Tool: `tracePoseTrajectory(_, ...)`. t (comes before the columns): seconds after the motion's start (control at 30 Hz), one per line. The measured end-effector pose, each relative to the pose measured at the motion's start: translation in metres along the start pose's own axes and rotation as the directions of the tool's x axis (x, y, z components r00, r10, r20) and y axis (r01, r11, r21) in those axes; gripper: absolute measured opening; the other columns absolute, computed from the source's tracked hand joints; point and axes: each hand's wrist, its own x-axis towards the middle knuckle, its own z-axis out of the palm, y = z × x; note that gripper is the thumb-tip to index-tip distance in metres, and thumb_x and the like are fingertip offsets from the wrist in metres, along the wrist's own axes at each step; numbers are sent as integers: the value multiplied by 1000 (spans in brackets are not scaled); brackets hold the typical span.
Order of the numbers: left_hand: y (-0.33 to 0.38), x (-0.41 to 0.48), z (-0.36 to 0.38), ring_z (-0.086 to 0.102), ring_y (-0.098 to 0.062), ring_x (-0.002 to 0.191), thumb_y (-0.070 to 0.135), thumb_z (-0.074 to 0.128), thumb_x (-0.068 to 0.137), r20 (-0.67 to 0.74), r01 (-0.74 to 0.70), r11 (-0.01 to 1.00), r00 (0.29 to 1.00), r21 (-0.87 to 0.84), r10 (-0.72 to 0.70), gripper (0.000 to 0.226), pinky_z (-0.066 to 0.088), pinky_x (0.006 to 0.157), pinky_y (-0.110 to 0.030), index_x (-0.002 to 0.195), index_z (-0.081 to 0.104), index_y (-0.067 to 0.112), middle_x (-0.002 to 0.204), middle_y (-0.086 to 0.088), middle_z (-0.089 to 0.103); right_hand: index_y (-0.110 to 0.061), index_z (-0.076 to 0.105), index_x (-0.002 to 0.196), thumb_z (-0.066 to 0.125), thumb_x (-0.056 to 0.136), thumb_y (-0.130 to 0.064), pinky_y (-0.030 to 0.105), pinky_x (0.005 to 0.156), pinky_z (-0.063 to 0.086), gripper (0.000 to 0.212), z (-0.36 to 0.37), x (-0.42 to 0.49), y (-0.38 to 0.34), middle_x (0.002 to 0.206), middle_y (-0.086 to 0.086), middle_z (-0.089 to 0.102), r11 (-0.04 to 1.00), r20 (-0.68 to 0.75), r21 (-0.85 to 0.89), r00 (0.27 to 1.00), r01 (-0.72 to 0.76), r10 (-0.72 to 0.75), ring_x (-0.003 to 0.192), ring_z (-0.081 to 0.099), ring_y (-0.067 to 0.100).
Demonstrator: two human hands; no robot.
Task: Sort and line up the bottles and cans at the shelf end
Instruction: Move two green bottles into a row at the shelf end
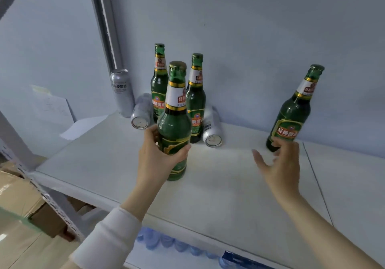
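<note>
Wrapping front btl (174, 122) low down — L grip (158, 156).

Looks like a stockroom or shop back room: bare metal rack (44, 195) with a white shelf (218, 185), beer bottles (195, 106) and cans (121, 93) on it, with cardboard boxes (18, 195) stacked beside it and water bottles (166, 242) below.

The white shelf (218, 185) carries an upright can (121, 92) at its left end, a left lying can (140, 114), a back bottle (159, 85), a middle bottle (195, 102), a right lying can (211, 131), a front bottle (175, 122) nearer, and a right bottle (291, 112) well apart.
</note>
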Motion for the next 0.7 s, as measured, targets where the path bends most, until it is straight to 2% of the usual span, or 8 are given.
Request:
tracePoseTrajectory(0.03,8,-1,6,55,-8,95,28,84,59,35,-20,1000,999,-23,21,72,43,77,-19,118,43,20,105,9,56,-3,49,117,79,69,-28,41,73,51,62,-5,9,13,111,19,49,992,-54,51,992,-115,118,94,54,36)
tracePoseTrajectory(0.1,21,-1,23,57,-8,97,27,84,57,111,-56,995,992,-83,65,69,48,81,-22,113,42,24,102,12,57,-11,44,123,79,62,-45,46,92,46,78,-12,32,37,124,19,44,940,-59,131,944,-314,324,114,46,36)
tracePoseTrajectory(0.17,31,0,42,58,-7,99,26,85,57,169,-64,989,982,-130,86,69,50,84,-24,111,41,27,101,17,57,-14,40,128,79,61,-47,47,105,36,85,-13,56,53,131,14,43,907,29,164,921,-388,389,127,38,31)
tracePoseTrajectory(0.23,37,2,63,59,-7,101,30,85,56,205,-62,986,974,-154,93,70,51,86,-26,112,42,26,104,14,59,-11,42,127,81,65,-28,42,102,39,75,-10,78,59,124,5,50,903,132,250,936,-350,327,121,46,26)
tracePoseTrajectory(0.3,41,2,81,59,-8,102,30,84,56,231,-55,986,969,-156,90,70,51,87,-28,112,43,26,107,8,60,-15,42,129,82,64,-19,37,95,44,76,-4,94,67,125,2,54,860,200,356,929,-365,312,113,54,21)
tracePoseTrajectory(0.37,41,2,95,60,-8,100,31,84,56,242,-53,986,966,-159,90,67,52,85,-27,110,43,27,106,8,61,-17,39,132,82,64,-19,38,96,44,80,3,103,79,129,4,54,815,233,408,910,-411,342,114,54,22)
tracePoseTrajectory(0.5,43,1,109,59,-3,99,32,84,54,259,-65,986,960,-156,105,63,52,82,-23,99,41,41,103,15,60,-13,44,126,82,64,-16,36,91,46,73,5,109,90,120,4,58,801,234,412,900,-434,368,110,57,24)
tracePoseTrajectory(0.7,53,2,109,60,-9,103,31,84,56,303,-81,980,943,-181,134,69,54,89,-36,111,44,28,107,10,60,-16,46,122,83,62,-18,33,83,45,71,-28,92,69,113,-2,57,809,240,377,891,-452,386,102,56,19)
